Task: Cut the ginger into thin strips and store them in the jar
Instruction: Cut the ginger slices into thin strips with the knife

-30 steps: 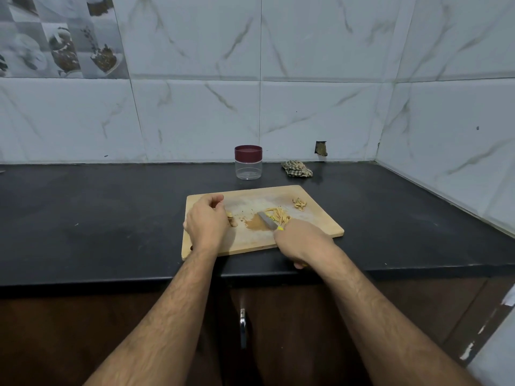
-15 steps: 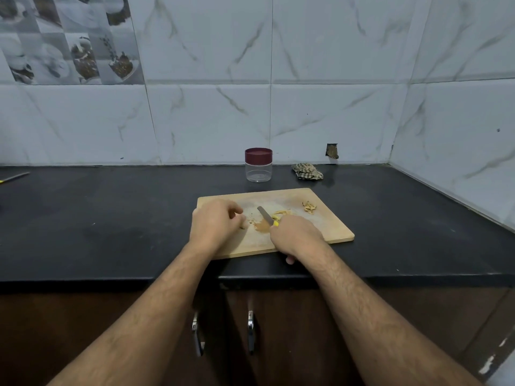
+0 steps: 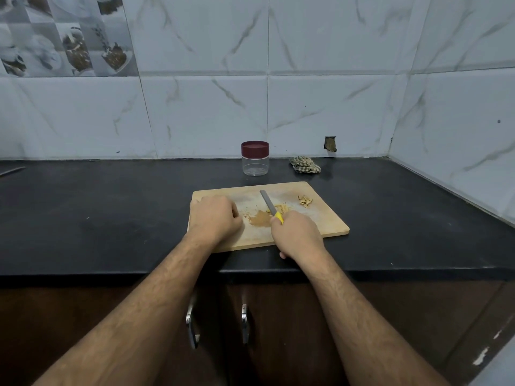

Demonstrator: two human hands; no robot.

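Observation:
A wooden cutting board (image 3: 328,224) lies on the black counter. My left hand (image 3: 213,218) rests knuckles-up on the board's left part, its fingers curled down over a ginger piece that stays hidden beneath them. My right hand (image 3: 296,236) grips the yellow handle of a knife (image 3: 268,201), whose blade points away toward the jar. Thin ginger strips (image 3: 282,208) lie just right of the blade. A wet brown patch (image 3: 260,218) sits between my hands. The clear jar (image 3: 255,162) with its maroon lid on stands empty behind the board.
A small heap of ginger peelings (image 3: 305,201) lies at the board's far right. A crumpled checked cloth (image 3: 305,165) sits by the back wall. A thin utensil (image 3: 11,171) shows at the far left. Cabinet handles (image 3: 192,321) hang below the counter edge.
The knife blade has swung from lying low over the brown patch to pointing away toward the jar. My left hand has slid right and curled tighter, covering the ginger piece.

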